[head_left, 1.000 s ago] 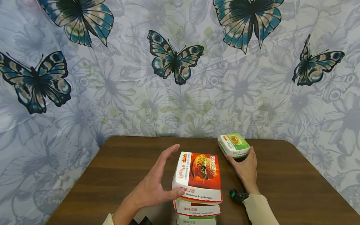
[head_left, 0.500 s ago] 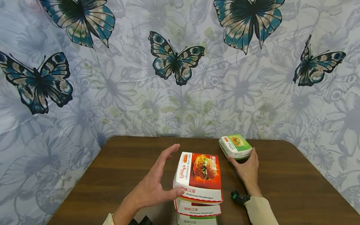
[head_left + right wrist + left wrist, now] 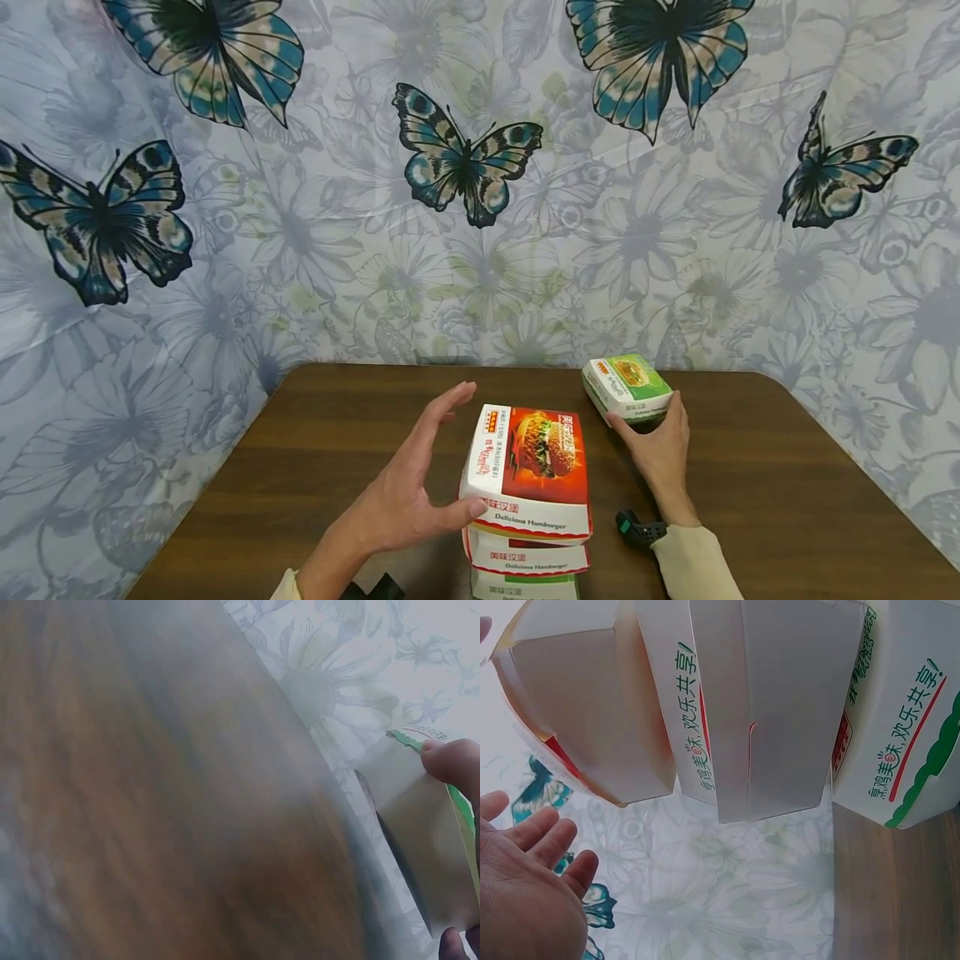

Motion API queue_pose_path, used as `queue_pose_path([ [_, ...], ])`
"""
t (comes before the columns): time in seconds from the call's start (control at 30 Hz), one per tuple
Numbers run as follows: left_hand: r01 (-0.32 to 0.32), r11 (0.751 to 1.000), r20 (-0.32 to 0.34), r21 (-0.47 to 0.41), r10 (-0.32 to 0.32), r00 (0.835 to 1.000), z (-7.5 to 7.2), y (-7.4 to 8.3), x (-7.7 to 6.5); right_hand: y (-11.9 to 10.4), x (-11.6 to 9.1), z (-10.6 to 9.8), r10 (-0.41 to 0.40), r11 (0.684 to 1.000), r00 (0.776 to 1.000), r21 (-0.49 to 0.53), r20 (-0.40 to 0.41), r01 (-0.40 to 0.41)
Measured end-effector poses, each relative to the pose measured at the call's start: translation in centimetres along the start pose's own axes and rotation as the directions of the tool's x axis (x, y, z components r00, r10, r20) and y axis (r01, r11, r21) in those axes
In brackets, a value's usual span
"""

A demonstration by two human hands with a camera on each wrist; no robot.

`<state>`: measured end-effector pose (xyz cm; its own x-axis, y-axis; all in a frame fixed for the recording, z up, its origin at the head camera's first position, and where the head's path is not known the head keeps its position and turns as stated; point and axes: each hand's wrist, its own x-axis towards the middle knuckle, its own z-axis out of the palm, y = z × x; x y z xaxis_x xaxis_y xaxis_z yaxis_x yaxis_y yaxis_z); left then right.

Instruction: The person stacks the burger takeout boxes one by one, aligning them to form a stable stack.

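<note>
In the head view a stack of hamburger boxes stands at the table's near middle: a red-and-white hamburger box (image 3: 545,457) on top, another hamburger box (image 3: 528,558) below it, and a green-marked hamburger box (image 3: 525,588) lowest. Beside the stack's left side is my left hand (image 3: 401,492), fingers spread and extended, the thumb overlapping the top box's front corner. Farther back on the right, my right hand (image 3: 660,450) grips a green-and-white hamburger box (image 3: 626,392) between thumb and fingers. That thumb (image 3: 454,761) lies along the box's edge in the right wrist view.
The brown wooden table (image 3: 322,433) reaches back to a floral cloth (image 3: 480,275) printed with butterflies. A black wrist strap (image 3: 637,527) sits by the right sleeve, and dark gear (image 3: 378,587) shows near the left wrist.
The right hand and the green-and-white hamburger box have shifted very slightly to the right. The left hand and the stack look almost the same.
</note>
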<state>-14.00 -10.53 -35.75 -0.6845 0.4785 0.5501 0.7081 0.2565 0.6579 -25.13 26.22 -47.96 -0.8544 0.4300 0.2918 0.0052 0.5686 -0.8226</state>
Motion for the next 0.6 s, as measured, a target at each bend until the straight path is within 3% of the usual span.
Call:
queue_pose_path([
  [0.17, 0.024, 1.0, 0.001, -0.005, -0.024, 1.0, 0.0, 0.1, 0.0, -0.2, 0.0, -0.2, 0.001, 1.0, 1.0, 0.013, -0.017, -0.001],
  [0.43, -0.016, 1.0, -0.002, 0.012, 0.016, 1.0, 0.2, -0.3, 0.0, -0.9, 0.1, -0.8, 0.011, 1.0, 1.0, 0.028, -0.029, -0.01],
  [0.6, -0.003, 1.0, 0.006, 0.001, 0.003, 1.0, 0.2, -0.4, 0.0, -1.4, 0.3, -1.4, -0.002, 0.999, 0.998, 0.05, -0.064, 0.005],
])
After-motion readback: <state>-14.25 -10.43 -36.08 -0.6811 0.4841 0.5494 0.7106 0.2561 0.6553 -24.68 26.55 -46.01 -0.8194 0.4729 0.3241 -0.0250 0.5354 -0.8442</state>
